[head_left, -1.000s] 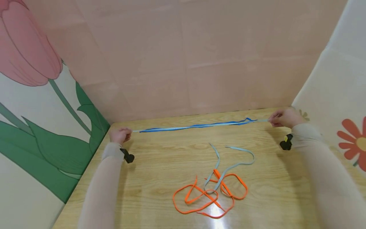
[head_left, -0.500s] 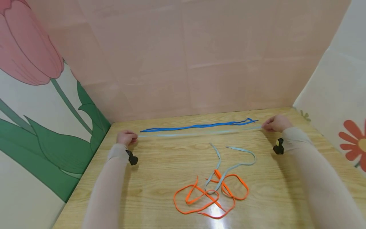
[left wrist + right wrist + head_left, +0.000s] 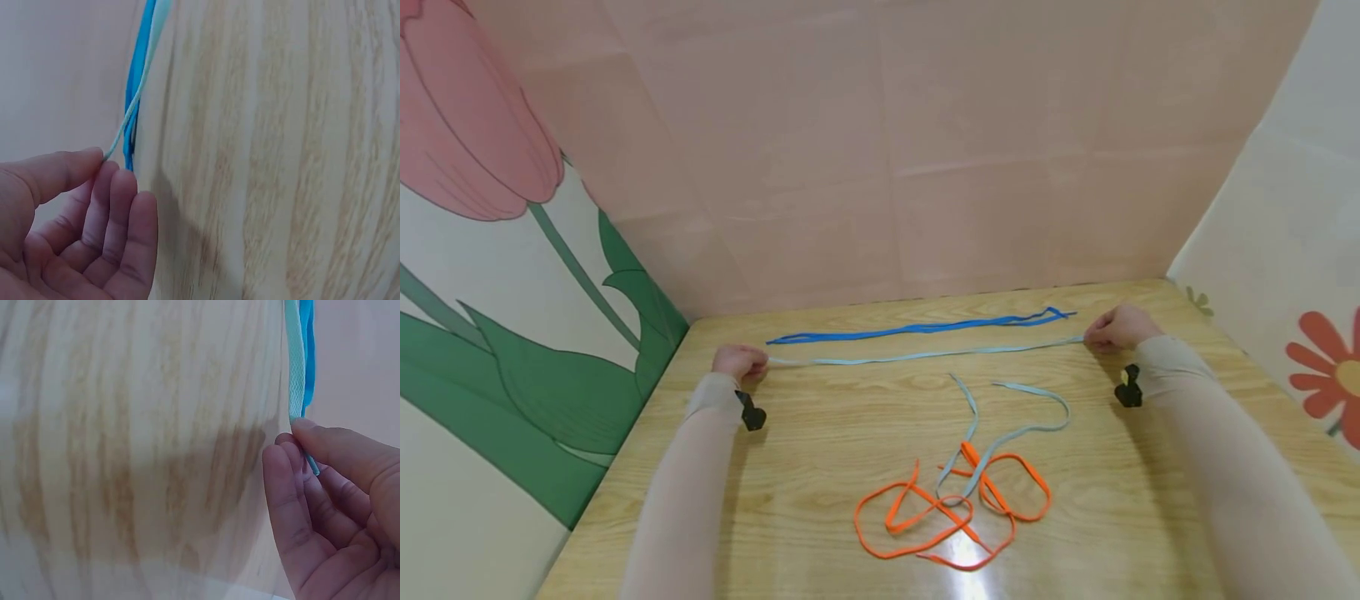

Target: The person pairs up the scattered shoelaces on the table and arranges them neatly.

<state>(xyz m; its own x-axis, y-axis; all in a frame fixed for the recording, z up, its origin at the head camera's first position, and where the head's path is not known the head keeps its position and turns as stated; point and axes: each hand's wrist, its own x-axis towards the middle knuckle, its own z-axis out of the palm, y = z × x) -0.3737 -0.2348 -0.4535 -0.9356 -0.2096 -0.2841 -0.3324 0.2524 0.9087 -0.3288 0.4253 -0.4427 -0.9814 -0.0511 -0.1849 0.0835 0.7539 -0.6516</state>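
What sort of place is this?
Probably a small decorated filming booth: a light wood-grain table, a creased pink backdrop sheet beyond it, and a large printed pink tulip at left.

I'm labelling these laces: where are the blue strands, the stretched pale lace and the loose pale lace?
Blue strands [image 3: 925, 328]: head view, middle of the bundle.
Stretched pale lace [image 3: 917, 357]: head view, middle of its length.
Loose pale lace [image 3: 1037, 429]: head view, lower side of its right-hand bend.

Pale-green lace [image 3: 296, 369] stretches nearly straight, ends pinched, perhaps touching the table [image 3: 805, 475].
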